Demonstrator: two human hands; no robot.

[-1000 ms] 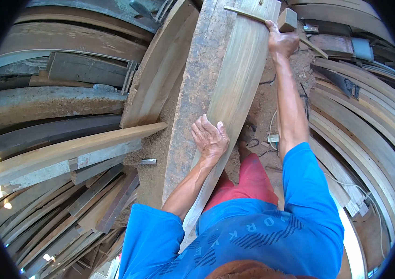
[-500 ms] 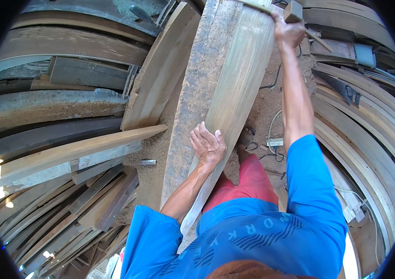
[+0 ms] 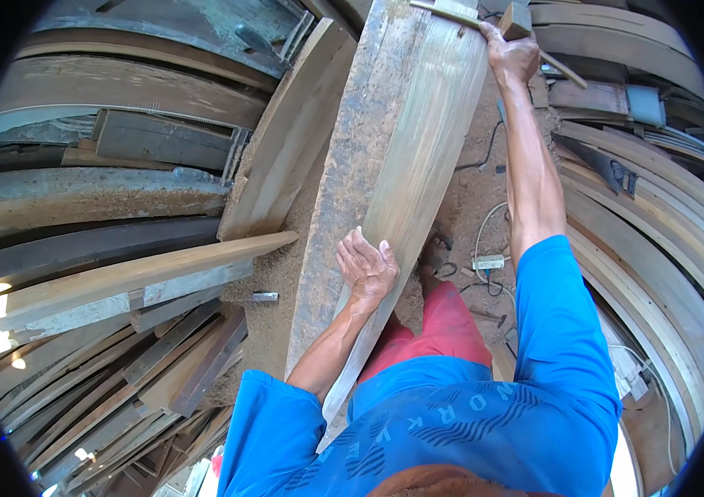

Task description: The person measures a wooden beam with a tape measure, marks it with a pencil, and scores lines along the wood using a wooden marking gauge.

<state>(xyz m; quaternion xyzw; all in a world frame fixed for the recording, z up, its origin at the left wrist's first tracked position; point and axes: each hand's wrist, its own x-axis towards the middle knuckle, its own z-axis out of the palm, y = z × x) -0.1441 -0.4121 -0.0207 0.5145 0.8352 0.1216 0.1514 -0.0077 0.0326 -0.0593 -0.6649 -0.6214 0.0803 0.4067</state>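
Observation:
A long planed plank (image 3: 422,141) lies lengthwise in front of me, on top of a wide, weathered wooden beam (image 3: 360,108). At the plank's far end my right hand (image 3: 513,56) grips what looks like a wooden marking gauge (image 3: 517,22), a thin stick with a block on it. The stick crosses the plank and sticks out past its right edge. Nearer to me, my left hand (image 3: 367,267) lies on the plank's near part with its fingers stretched out and holds nothing. Where the gauge meets the wood is partly hidden by my right hand.
Stacked boards (image 3: 103,190) fill the left side, and more long planks (image 3: 658,240) line the right. A handsaw (image 3: 614,172) rests on the right stack. On the dusty floor are a white power strip (image 3: 489,262) with cable and a hammer-like tool (image 3: 489,316).
The view has shifted slightly. More of the gauge's left tip shows at the far end, still in my right hand. My left hand stays on the plank, nearly unmoved.

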